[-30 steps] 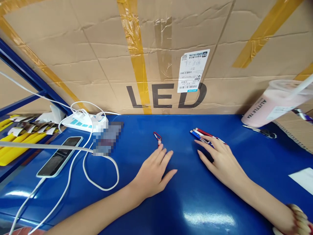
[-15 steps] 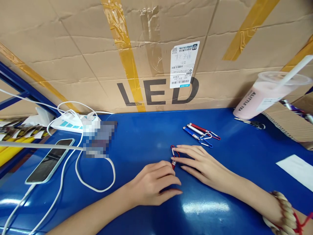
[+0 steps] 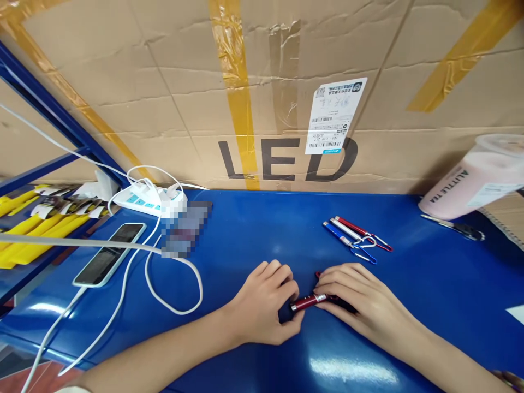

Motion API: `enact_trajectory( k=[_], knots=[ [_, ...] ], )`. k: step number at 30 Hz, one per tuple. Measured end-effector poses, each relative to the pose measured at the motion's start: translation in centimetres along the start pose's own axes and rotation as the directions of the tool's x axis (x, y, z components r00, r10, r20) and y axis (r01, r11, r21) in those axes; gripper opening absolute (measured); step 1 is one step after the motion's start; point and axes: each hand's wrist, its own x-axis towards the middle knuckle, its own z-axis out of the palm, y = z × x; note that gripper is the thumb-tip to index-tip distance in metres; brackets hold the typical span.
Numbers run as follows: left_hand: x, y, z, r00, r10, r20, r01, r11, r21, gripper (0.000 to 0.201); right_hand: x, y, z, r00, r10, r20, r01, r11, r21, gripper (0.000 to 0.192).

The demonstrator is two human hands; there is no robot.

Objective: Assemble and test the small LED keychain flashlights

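Note:
A small dark red pen-shaped keychain light (image 3: 308,301) lies level just above the blue table (image 3: 254,240). Both my hands grip it. My left hand (image 3: 264,305) pinches its left end with curled fingers. My right hand (image 3: 358,300) covers its right end, where a red clip peeks out above the fingers. Three more such lights, blue, white and red with clips (image 3: 356,236), lie side by side on the table behind my right hand.
A big cardboard box marked LED (image 3: 286,98) walls the back. A phone (image 3: 109,254), white power strip (image 3: 143,201) and looping white cable (image 3: 172,284) sit left. A pink drink cup (image 3: 475,177) and scissors (image 3: 452,226) lie right. Yellow packets fill a left shelf.
My hands left the table top and closed together on the red light; it went from upright beside my fingers to lying sideways, held at both ends.

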Motion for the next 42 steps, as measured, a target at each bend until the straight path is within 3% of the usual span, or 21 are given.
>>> enact_trajectory(
  k=[8,11,15,22,28,32,37,40,42],
  knots=[
    [-0.3,-0.3,0.2,0.984,0.117,-0.135,-0.118,0.993,-0.004,0.017,0.1,-0.3,0.0,0.997,0.072,0.028,-0.071,0.996,-0.062,0.018],
    [-0.5,0.0,0.2,0.963,0.202,-0.178,-0.199,0.979,0.035,0.016,0.4,-1.1,0.0,0.995,0.044,0.086,-0.04,0.998,-0.048,0.031],
    [-0.7,0.2,0.1,0.939,0.268,-0.215,-0.261,0.964,0.058,0.014,0.7,-2.0,0.1,0.996,-0.015,0.089,0.014,1.0,0.009,0.024],
    [-0.7,0.0,0.2,0.935,0.222,-0.276,-0.219,0.975,0.041,0.014,0.3,-1.6,0.2,0.996,-0.038,-0.078,0.029,0.992,-0.119,0.024],
    [-0.6,-0.2,0.5,0.91,0.1,-0.403,-0.154,0.983,-0.104,0.006,-0.1,-0.9,0.4,0.98,0.145,-0.134,-0.15,0.988,-0.022,0.022],
    [-0.5,-0.2,0.6,0.928,0.114,-0.355,-0.194,0.961,-0.197,0.008,-0.1,-1.2,0.7,0.98,0.196,-0.033,-0.19,0.972,0.137,0.026],
    [-0.6,-0.1,0.7,0.943,0.168,-0.287,-0.222,0.961,-0.166,0.011,0.1,-2.3,1.0,0.954,0.258,0.149,-0.296,0.887,0.355,0.027],
    [-0.5,0.1,0.6,0.966,0.096,-0.24,-0.149,0.966,-0.211,0.006,0.2,-2.5,0.9,0.943,0.3,0.147,-0.332,0.882,0.334,0.028],
    [-0.4,0.3,0.4,0.979,-0.036,-0.2,-0.022,0.96,-0.28,0.006,0.2,-2.3,0.7,0.938,0.326,0.12,-0.348,0.89,0.294,0.027]
  ],
)
